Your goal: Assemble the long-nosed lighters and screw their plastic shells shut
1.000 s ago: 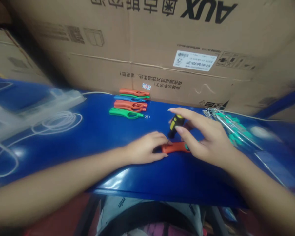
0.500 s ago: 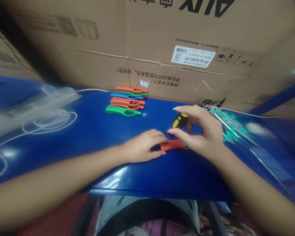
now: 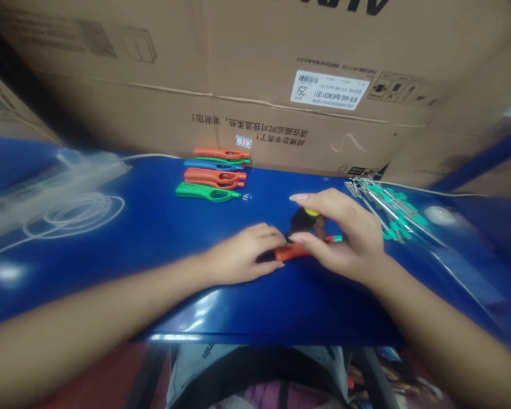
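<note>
Mid-counter, the left hand pins the flat orange plastic handle to the blue counter, fingers together. The right hand has its fingers clamped on a stubby black-and-yellow screwdriver at the handle's 1 o'clock. If the handle shifts, the tip could skid toward the left fingertips.

A table stands before a box. Mid-table, near the front edge, lies a handle — the left hand holds its left end, the right hand holds a screwdriver down on it. Behind and left, a stack lies just before the box. A cord lies coiled far left, a pile of wires just right of the right hand.
</note>
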A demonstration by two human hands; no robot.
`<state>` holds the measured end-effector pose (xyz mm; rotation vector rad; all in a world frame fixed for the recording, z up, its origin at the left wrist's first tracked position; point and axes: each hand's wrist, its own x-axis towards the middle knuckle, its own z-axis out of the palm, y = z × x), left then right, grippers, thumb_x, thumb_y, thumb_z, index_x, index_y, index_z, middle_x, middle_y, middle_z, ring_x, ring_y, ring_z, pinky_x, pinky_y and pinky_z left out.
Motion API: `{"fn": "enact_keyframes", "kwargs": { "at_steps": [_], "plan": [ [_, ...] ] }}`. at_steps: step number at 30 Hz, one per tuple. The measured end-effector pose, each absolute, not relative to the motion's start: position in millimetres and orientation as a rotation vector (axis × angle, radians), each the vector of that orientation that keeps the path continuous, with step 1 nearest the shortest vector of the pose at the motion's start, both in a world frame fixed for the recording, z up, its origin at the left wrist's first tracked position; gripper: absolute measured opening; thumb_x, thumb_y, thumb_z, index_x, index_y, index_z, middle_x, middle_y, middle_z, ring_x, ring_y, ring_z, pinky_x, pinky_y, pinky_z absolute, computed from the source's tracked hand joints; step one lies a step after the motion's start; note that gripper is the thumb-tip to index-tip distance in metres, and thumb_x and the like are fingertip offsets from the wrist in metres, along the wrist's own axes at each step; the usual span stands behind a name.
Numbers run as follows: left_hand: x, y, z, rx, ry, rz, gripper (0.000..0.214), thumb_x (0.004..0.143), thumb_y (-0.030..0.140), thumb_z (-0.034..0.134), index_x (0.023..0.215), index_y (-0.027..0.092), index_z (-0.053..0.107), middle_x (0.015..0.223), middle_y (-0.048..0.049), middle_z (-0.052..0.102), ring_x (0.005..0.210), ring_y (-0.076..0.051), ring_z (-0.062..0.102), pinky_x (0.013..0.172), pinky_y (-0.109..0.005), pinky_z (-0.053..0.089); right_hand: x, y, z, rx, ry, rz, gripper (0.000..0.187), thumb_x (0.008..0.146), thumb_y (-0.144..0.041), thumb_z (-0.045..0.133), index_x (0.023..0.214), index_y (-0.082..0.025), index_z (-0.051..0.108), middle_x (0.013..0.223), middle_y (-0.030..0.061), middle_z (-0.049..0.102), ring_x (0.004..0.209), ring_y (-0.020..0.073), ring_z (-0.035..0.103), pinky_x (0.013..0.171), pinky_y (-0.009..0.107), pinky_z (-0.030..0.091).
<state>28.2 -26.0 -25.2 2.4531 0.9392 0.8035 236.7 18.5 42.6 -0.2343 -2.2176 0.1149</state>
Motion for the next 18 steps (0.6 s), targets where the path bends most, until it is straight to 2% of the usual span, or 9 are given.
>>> {"fn": "enact_keyframes", "kwargs": {
  "at_steps": [3,5,7,9,11,14,16,18],
  "plan": [
    [27.8,-26.5,-23.2,2.433,0.947,0.777,0.019,0.094,0.026,0.064,0.110,0.016,0.066,0.114,-0.0098,0.067,0.107,-0.024,0.061,0.097,-0.039,0.048,238.2,16.4,43.2,-0.190,-2.218,0.212,0.046,0.089,-0.018,0.066,0.134,-0.023,0.057,0.114,0.0096,0.071,0.092,0.0214,0.068,0.076,0.035,0.060],
    [27.4,-26.8,-22.1,2.422,0.954,0.762,0.022,0.094,0.026,0.063,0.114,0.017,0.066,0.113,-0.0095,0.067,0.108,-0.025,0.061,0.097,-0.039,0.049,239.4,13.4,42.8,-0.254,-2.233,0.388,0.045,0.093,-0.016,0.058,0.137,-0.023,0.055,0.122,0.0099,0.069,0.085,0.0182,0.070,0.074,0.033,0.061],
    [27.0,-26.9,-21.8,2.425,0.953,0.761,0.023,0.094,0.025,0.063,0.115,0.017,0.066,0.115,-0.0096,0.067,0.110,-0.025,0.060,0.098,-0.040,0.048,240.3,11.5,42.5,-0.302,-2.239,0.482,0.045,0.094,-0.015,0.056,0.138,-0.023,0.054,0.120,0.0091,0.070,0.078,0.0160,0.070,0.070,0.031,0.061],
    [26.9,-26.9,-22.1,2.431,0.954,0.772,0.021,0.093,0.025,0.063,0.113,0.018,0.066,0.116,-0.0095,0.066,0.109,-0.025,0.060,0.098,-0.040,0.048,241.1,11.9,43.1,-0.282,-2.233,0.373,0.045,0.092,-0.017,0.061,0.136,-0.024,0.055,0.110,0.0078,0.071,0.081,0.0176,0.070,0.068,0.030,0.060],
    [27.1,-26.7,-22.6,2.430,0.949,0.775,0.018,0.093,0.025,0.063,0.110,0.018,0.067,0.113,-0.0085,0.067,0.105,-0.023,0.060,0.096,-0.039,0.049,242.3,14.0,44.8,-0.255,-2.242,0.125,0.045,0.089,-0.020,0.067,0.133,-0.025,0.056,0.100,0.0065,0.072,0.083,0.0188,0.069,0.066,0.029,0.058],
    [27.5,-26.7,-22.9,2.419,0.943,0.763,0.019,0.095,0.025,0.062,0.113,0.019,0.066,0.116,-0.0087,0.066,0.108,-0.023,0.060,0.099,-0.039,0.048,244.9,16.3,48.6,-0.192,-2.273,-0.127,0.045,0.088,-0.026,0.070,0.131,-0.023,0.058,0.090,0.0053,0.070,0.076,0.0175,0.067,0.061,0.027,0.055],
    [27.5,-26.7,-22.7,2.414,0.942,0.755,0.020,0.096,0.025,0.061,0.114,0.018,0.065,0.119,-0.0094,0.066,0.113,-0.024,0.059,0.102,-0.040,0.047,246.1,15.7,50.7,-0.149,-2.286,-0.091,0.041,0.091,-0.023,0.062,0.132,-0.021,0.058,0.099,0.0087,0.072,0.087,0.0198,0.069,0.069,0.030,0.058],
    [27.1,-26.8,-22.6,2.412,0.944,0.751,0.021,0.096,0.026,0.061,0.115,0.018,0.065,0.120,-0.0096,0.065,0.114,-0.025,0.059,0.102,-0.040,0.047,246.3,14.1,51.9,-0.147,-2.284,0.046,0.042,0.092,-0.015,0.053,0.134,-0.019,0.057,0.116,0.0120,0.071,0.106,0.0228,0.068,0.083,0.035,0.059]
  ]
}}
